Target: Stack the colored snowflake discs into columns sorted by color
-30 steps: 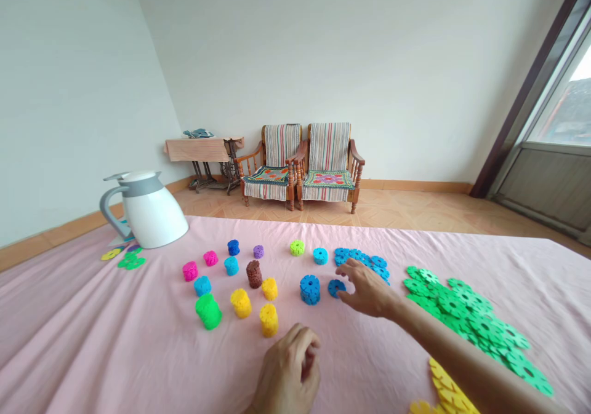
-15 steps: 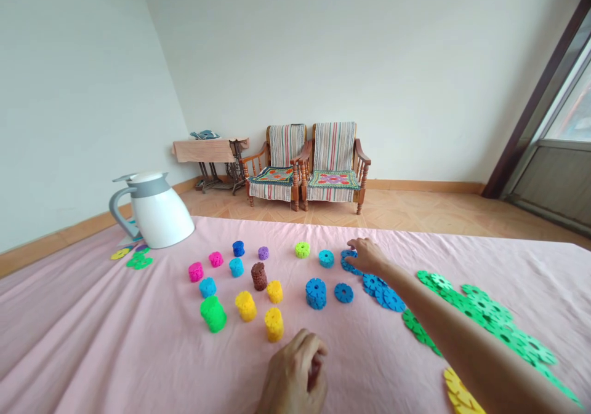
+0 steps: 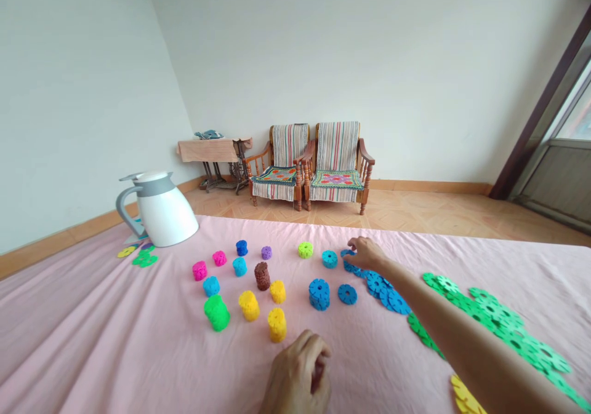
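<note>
My right hand [image 3: 366, 254] reaches far across the cloth to a group of blue notched plastic discs. Its thumb and fingers are bent around the edge of a blue notched disc [image 3: 348, 253]; the fingers partly hide it. More blue discs [image 3: 386, 292] lie spread beneath and beside my right forearm. My left hand [image 3: 298, 374] rests near the front, loosely curled, with nothing visible in it. Just beyond it stands a yellow stack [image 3: 277, 325]. A taller blue stack [image 3: 319, 294] and a single flat blue disc [image 3: 348, 294] sit between the two hands.
Several small coloured stacks, among them a green stack [image 3: 217, 313] and a brown stack [image 3: 262, 276], stand at centre left. A white jug [image 3: 167, 211] is at the back left. Green discs [image 3: 498, 322] and yellow discs [image 3: 465, 395] lie to the right on the pink cloth [image 3: 161, 352].
The whole view has shifted slightly, so things appear a little further right. My right hand stays at the blue discs and my left hand stays curled in place.
</note>
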`<action>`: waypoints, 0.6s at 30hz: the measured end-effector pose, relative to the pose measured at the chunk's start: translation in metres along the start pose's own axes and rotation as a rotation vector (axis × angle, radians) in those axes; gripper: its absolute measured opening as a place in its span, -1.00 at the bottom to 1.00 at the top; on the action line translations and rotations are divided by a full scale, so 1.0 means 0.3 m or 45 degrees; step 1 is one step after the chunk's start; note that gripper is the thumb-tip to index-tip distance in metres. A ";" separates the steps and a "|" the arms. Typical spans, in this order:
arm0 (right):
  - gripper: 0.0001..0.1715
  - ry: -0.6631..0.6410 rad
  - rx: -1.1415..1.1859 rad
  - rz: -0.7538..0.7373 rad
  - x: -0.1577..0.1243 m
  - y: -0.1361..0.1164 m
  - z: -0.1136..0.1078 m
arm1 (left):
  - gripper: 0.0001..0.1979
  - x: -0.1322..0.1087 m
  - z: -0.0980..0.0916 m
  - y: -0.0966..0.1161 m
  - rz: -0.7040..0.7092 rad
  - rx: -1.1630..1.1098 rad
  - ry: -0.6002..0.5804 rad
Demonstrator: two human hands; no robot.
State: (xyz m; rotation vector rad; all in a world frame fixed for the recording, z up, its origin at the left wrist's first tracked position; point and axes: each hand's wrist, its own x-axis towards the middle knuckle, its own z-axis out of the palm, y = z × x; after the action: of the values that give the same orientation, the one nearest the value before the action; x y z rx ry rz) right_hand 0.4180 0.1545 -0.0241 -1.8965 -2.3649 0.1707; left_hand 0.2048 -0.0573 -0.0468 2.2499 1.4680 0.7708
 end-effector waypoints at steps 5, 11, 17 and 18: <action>-0.64 -0.024 -0.015 0.056 0.022 -0.035 -0.005 | -0.72 0.002 -0.001 -0.001 -0.004 -0.019 -0.011; -0.63 0.041 0.042 0.096 0.030 -0.047 0.011 | -0.72 0.000 0.001 -0.003 0.006 -0.014 -0.008; -0.71 0.273 0.218 -0.009 -0.036 -0.055 -0.024 | -0.71 0.000 -0.003 0.005 0.009 -0.018 0.016; -0.72 0.308 0.253 -0.062 -0.060 -0.068 -0.037 | -0.71 0.000 -0.004 0.007 0.006 -0.017 0.014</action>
State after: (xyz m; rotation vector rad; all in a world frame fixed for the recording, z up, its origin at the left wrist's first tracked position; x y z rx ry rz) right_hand 0.4039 0.1327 -0.0103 -1.6656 -2.1456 0.1559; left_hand 0.2056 -0.0583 -0.0446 2.2438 1.4586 0.7933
